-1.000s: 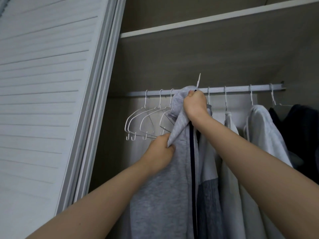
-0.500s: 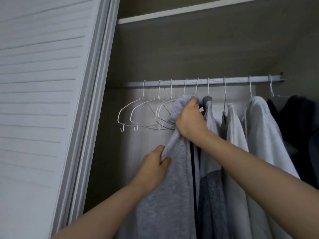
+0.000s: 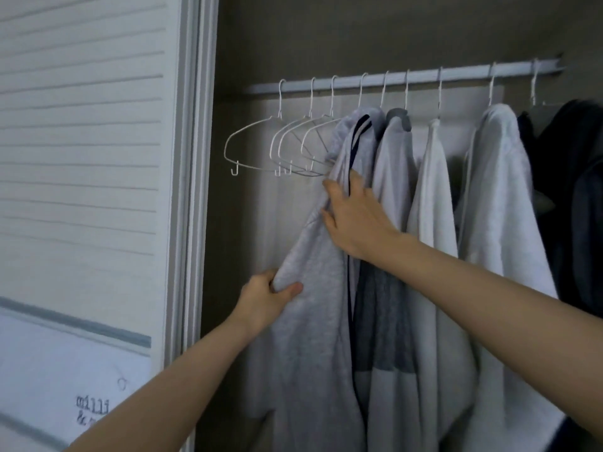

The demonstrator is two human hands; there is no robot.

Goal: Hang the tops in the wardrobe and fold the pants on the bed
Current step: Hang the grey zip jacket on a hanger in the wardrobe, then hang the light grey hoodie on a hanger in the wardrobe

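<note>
So the grey top [image 3: 313,305] is up on the rail [image 3: 424,75] inside the wardrobe [image 3: 359,34], hanging from one of the white wire hangers, leftmost of the clothes there. It has a dark stripe running down by the collar and along the front edge.

The person's left hand [image 3: 264,300] has a bunch of the grey fabric gathered at the left edge of the top, fingers and thumb curled round it, pinching a fold. The right hand [image 3: 355,216] is higher up, lying flat against the front of the same top near the dark stripe, fingers mostly straight and spread, pressing on the cloth rather than grabbing it.

Just left of the top hang a few empty hangers [image 3: 270,148], bunched close together and overlapping. To the right of it comes a light grey top with a darker grey panel [image 3: 388,288], then a white top [image 3: 434,197], then another thick white one [image 3: 502,207], and some dark clothes [image 3: 574,190] at the far right edge.

The slatted white door [image 3: 81,125] sits on the left, with a bit of print low down that's too blurry to read fully.
</note>
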